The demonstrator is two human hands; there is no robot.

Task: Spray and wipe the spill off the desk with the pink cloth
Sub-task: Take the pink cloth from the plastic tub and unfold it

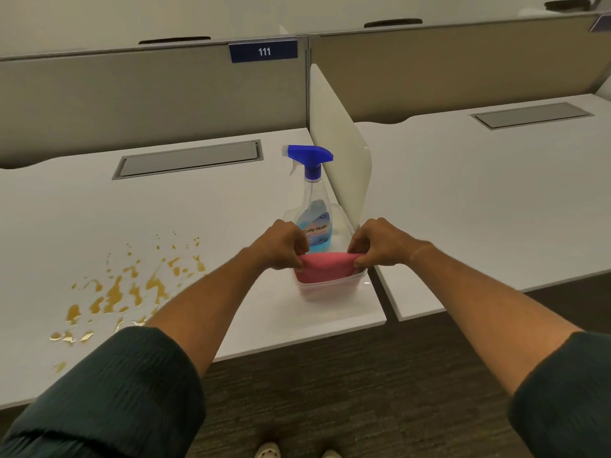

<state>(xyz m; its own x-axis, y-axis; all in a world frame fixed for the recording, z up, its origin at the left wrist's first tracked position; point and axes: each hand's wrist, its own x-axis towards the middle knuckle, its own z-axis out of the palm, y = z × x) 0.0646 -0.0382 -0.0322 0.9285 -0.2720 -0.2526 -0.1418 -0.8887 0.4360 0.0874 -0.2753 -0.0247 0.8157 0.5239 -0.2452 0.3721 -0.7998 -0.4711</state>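
Note:
A pink cloth [327, 264] lies folded in a clear plastic tub [325, 290] near the right front corner of the white desk [231, 200]. My left hand [282, 242] pinches the cloth's left end and my right hand [380, 241] pinches its right end. Just behind the tub stands a clear spray bottle [312, 206] with blue liquid and a blue trigger head, upright and untouched. An orange-yellow spill [129, 285] is splattered over the desk's front left part, partly hidden by my left forearm.
A white divider panel [337, 143] rises right behind the bottle, between this desk and the neighbouring desk [479, 200]. A grey cable flap [188, 158] sits at the desk's back. Beige partition with a blue "111" sign [263, 51] behind. Dark carpet and my shoes below.

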